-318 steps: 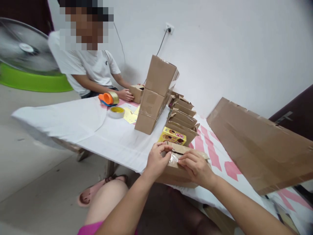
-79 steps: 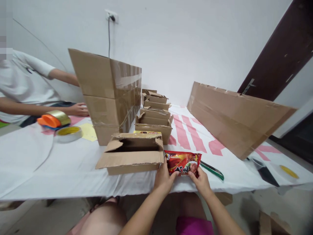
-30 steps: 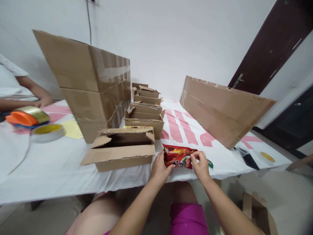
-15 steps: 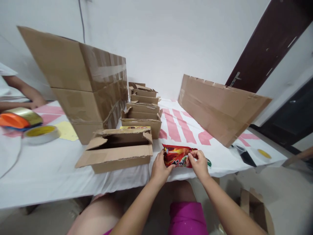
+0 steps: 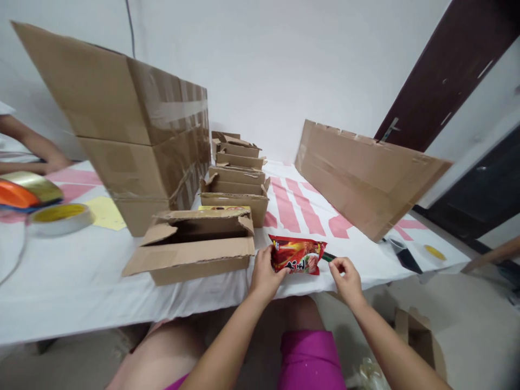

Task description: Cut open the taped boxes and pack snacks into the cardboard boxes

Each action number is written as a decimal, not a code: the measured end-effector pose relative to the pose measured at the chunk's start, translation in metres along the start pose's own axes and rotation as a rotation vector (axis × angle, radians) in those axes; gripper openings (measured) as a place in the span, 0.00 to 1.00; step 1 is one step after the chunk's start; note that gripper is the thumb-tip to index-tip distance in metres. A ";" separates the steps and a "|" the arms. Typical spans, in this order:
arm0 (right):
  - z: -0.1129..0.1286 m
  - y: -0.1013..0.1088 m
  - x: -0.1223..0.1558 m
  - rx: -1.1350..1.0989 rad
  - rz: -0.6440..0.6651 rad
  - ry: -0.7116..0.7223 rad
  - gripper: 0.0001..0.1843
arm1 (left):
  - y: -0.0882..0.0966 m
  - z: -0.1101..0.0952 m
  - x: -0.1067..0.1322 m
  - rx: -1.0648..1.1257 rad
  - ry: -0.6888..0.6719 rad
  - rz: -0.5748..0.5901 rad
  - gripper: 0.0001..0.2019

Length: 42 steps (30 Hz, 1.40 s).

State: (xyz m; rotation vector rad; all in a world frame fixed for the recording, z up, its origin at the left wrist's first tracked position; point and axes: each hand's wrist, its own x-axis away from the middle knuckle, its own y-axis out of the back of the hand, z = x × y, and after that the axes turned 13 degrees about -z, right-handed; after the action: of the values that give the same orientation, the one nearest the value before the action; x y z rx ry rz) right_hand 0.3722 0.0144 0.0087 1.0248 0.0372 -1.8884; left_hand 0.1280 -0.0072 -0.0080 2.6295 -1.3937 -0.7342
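Observation:
A glossy red food packet with flame and food pictures and large dark characters stands tilted at the table's front edge. My left hand grips its left end between thumb and fingers. Just right of the packet is my right hand, its thumb and forefinger curled into a pinch. A slim dark green object shows between the packet and those fingertips. Whether the fingers hold it I cannot tell. Left of my left hand sits an open cardboard box, its flaps spread and its inside in shadow.
Several open cartons line up behind the box. Tall stacked cartons stand left, a cardboard panel right. Tape rolls lie at left, near another person's arm. A black item lies at the right edge.
My right hand has let go of the packet's right end and moved right and slightly down. The left hand keeps its grip. The packet's right end is now uncovered.

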 end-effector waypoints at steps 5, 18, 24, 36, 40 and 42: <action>-0.003 0.011 0.006 -0.001 0.016 -0.015 0.12 | -0.004 -0.004 0.002 0.044 -0.047 -0.002 0.31; 0.020 -0.028 -0.007 0.024 -0.034 0.001 0.09 | -0.008 -0.002 0.005 0.062 -0.018 0.009 0.33; 0.017 -0.019 -0.004 0.023 -0.024 0.024 0.08 | -0.005 -0.006 0.005 0.087 0.114 0.023 0.34; -0.017 0.044 0.091 0.206 0.492 0.312 0.06 | 0.000 -0.005 0.001 0.169 0.245 -0.010 0.29; -0.057 0.060 0.168 0.564 0.904 0.222 0.12 | -0.001 -0.007 0.002 0.206 0.222 -0.026 0.31; -0.069 0.064 0.192 0.670 1.024 0.125 0.17 | -0.002 -0.007 0.002 0.225 0.224 -0.033 0.31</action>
State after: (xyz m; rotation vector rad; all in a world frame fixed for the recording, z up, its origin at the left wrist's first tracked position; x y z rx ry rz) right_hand 0.4267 -0.1307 -0.1391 1.2494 -0.9261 -0.8774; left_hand 0.1337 -0.0092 -0.0031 2.8006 -1.4464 -0.2869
